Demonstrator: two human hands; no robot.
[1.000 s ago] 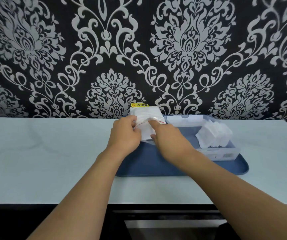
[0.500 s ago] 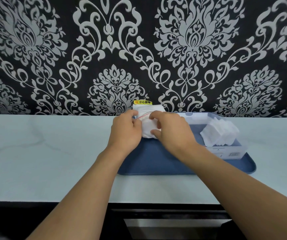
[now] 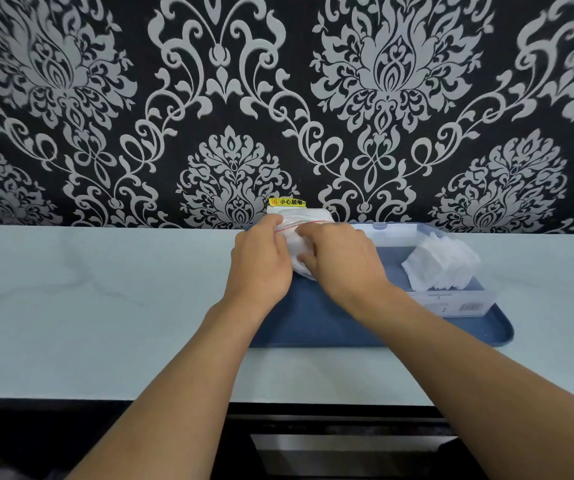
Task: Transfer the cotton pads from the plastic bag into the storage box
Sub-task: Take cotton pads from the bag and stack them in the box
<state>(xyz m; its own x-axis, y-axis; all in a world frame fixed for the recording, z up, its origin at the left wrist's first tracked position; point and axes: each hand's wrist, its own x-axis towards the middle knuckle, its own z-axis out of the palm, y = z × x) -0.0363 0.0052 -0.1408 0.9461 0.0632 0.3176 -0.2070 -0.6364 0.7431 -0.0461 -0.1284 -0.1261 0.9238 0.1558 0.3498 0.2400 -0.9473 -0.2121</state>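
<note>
Plastic bag (image 3: pixel 299 237): clear, red zip line along its mouth, white cotton pads visible through it. Held above the far left part of the blue tray (image 3: pixel 313 327), between both hands. Lower end of bag shows white below the right thumb, near the tray surface; contact with tray cannot be told.

Left hand (image 3: pixel 261 261): fingers curled, thumb and fingertips pinching the left edge of the bag at the zip line.

Right hand (image 3: pixel 341 261): fingers curled over the bag's right side and top, thumb against its front. Whether the fingers are inside the bag's mouth cannot be told; the hand hides it.

Storage box (image 3: pixel 458 303): clear plastic, lid off or open, standing on the right half of the tray, just beside the right wrist. A loose stack of cotton pads (image 3: pixel 441 263) leans in its right end.

Tray sits on a pale counter (image 3: pixel 105 289) against a black-and-grey patterned wall (image 3: pixel 209 98). Yellow label (image 3: pixel 287 202) on a white object just behind the bag.
</note>
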